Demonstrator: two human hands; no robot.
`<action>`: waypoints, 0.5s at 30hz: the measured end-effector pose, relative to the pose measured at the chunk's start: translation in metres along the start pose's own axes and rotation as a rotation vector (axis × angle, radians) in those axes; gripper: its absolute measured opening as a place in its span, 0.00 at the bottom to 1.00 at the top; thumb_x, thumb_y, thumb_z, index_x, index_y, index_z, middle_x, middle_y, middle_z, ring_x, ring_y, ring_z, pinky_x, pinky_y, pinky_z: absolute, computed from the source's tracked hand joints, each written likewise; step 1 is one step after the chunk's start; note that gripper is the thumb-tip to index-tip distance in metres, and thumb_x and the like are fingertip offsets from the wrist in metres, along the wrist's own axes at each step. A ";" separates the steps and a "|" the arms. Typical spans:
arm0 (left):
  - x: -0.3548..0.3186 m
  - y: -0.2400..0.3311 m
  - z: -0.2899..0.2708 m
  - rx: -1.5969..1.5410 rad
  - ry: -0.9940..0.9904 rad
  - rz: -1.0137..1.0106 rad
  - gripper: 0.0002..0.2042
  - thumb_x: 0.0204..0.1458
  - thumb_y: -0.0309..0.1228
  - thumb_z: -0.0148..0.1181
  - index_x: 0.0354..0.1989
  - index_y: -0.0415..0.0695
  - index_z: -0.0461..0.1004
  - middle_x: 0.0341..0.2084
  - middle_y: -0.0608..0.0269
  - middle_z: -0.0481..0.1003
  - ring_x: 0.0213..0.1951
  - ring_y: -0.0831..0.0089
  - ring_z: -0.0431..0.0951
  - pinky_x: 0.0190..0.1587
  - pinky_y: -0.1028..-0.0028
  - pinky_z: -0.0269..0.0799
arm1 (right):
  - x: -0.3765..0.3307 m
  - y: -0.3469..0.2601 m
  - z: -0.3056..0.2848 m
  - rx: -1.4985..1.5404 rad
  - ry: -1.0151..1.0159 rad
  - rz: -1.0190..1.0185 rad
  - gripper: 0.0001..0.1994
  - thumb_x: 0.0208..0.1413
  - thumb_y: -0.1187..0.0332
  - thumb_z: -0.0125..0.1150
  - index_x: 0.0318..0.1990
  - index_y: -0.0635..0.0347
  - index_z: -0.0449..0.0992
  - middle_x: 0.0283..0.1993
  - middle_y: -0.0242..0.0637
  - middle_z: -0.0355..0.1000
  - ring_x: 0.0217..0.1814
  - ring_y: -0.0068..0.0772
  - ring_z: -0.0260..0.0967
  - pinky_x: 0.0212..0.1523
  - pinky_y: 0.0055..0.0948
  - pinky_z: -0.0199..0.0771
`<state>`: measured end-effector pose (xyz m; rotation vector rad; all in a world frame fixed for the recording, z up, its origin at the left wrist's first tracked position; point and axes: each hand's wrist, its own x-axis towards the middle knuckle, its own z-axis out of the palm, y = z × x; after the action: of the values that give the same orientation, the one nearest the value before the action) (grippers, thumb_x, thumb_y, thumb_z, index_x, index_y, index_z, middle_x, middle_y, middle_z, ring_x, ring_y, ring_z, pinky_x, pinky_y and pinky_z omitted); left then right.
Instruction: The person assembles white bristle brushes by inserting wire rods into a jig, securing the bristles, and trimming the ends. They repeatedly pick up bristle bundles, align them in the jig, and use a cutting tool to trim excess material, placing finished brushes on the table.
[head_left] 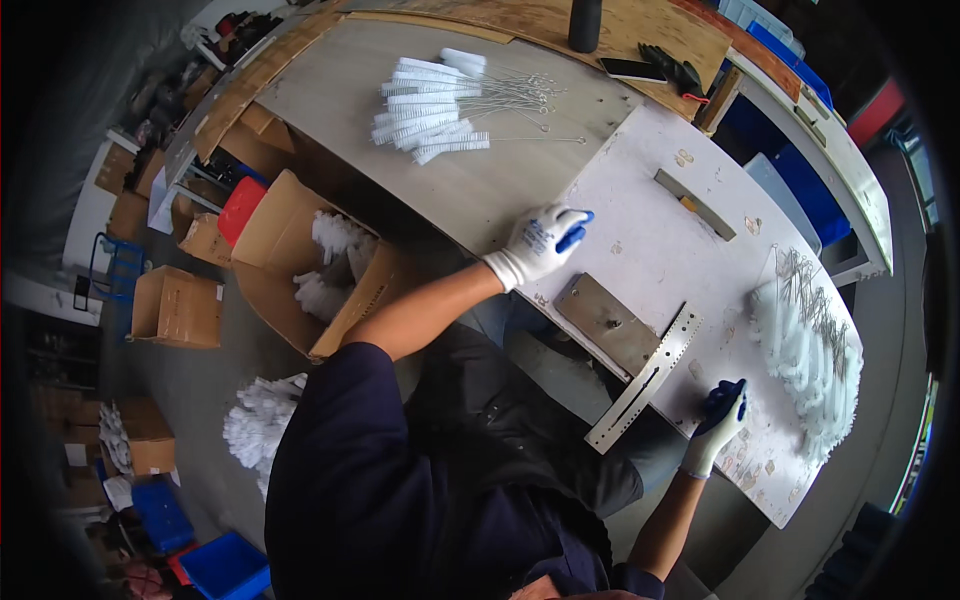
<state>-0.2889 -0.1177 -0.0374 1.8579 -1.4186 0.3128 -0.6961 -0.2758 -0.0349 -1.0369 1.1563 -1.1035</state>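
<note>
My left hand [545, 243], in a white glove with blue fingers, is over the near edge of the table [640, 215]. Its fingers are curled closed; anything inside them is hidden. Near the right front edge, my right hand [722, 418] wears the same kind of glove, its fingers bent but apart, nothing seen in them. Between the hands lie a metal plate [605, 315] and a slotted, perforated metal bar [645, 378] jutting past the edge. White wire-handled brushes [425, 110] lie piled at the far left. More brushes, fluffier [805, 355], lie in a row to the right.
A metal bar [695, 204] lies farther back. At the far side are a black cylinder [585, 25], a phone [632, 69] and a dark glove [675, 70]. An open carton [270, 255] with white brushes stands left, beside another carton [175, 308]. Blue bins [225, 568] stand lower left.
</note>
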 end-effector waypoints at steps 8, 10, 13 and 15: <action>0.055 -0.136 -0.088 0.707 -0.241 -0.141 0.16 0.58 0.34 0.58 0.55 0.51 0.75 0.50 0.53 0.74 0.54 0.54 0.73 0.57 0.56 0.66 | -0.008 0.038 0.008 -0.582 -0.134 -0.295 0.09 0.68 0.68 0.57 0.44 0.65 0.79 0.36 0.26 0.76 0.34 0.15 0.69 0.36 0.19 0.69; 0.056 -0.154 -0.080 0.914 -0.527 -0.134 0.14 0.60 0.32 0.53 0.53 0.49 0.75 0.46 0.49 0.76 0.52 0.52 0.76 0.55 0.54 0.70 | -0.007 0.035 0.011 -0.464 -0.131 -0.247 0.09 0.68 0.68 0.57 0.44 0.64 0.79 0.36 0.27 0.76 0.33 0.15 0.69 0.35 0.19 0.69; 0.066 -0.117 -0.066 0.715 -0.458 -0.104 0.13 0.61 0.33 0.52 0.53 0.48 0.75 0.43 0.50 0.76 0.46 0.52 0.79 0.49 0.54 0.74 | -0.029 0.016 0.026 -0.191 -0.078 -0.098 0.08 0.68 0.68 0.57 0.45 0.63 0.79 0.34 0.27 0.76 0.30 0.15 0.68 0.29 0.18 0.67; 0.064 -0.081 -0.049 0.387 -0.333 -0.216 0.12 0.62 0.29 0.52 0.51 0.47 0.77 0.39 0.50 0.78 0.36 0.58 0.81 0.41 0.59 0.77 | -0.042 0.003 0.047 -0.369 -0.214 -0.185 0.06 0.66 0.72 0.57 0.45 0.63 0.79 0.30 0.26 0.75 0.25 0.13 0.67 0.25 0.15 0.64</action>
<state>-0.1810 -0.1222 0.0004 2.4497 -1.4268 0.1832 -0.6519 -0.2315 -0.0261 -1.5357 1.1302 -0.9100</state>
